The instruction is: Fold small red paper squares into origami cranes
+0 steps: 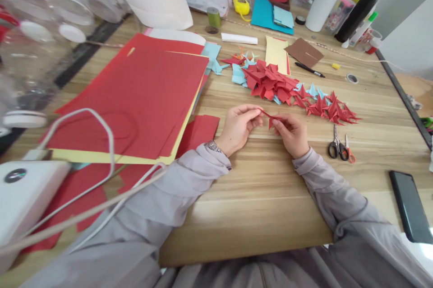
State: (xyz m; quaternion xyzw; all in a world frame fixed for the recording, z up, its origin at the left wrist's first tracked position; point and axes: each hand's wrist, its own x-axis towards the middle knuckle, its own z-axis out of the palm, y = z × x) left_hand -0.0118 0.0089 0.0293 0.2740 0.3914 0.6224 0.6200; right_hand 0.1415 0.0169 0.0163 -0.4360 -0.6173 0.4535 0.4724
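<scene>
Between my two hands is a small piece of folded red paper [270, 118], held above the wooden table. My left hand [238, 127] pinches its thin left tip between thumb and fingers. On the other side, my right hand [291, 132] pinches the body of the fold, and its fingers hide part of the paper. Just beyond the hands lies a heap of folded red paper pieces [269, 80], with light blue ones among them. Pointed red paper cranes [333, 107] trail off to the right of this heap.
Large red sheets [145, 98] lie stacked at left, with white cables [111, 139] and a white device [30, 202] nearby. Black-handled scissors [334, 148] and orange scissors [351, 156] rest right of my hands. A phone [411, 206] lies at the right edge; a black pen [309, 70] is farther back.
</scene>
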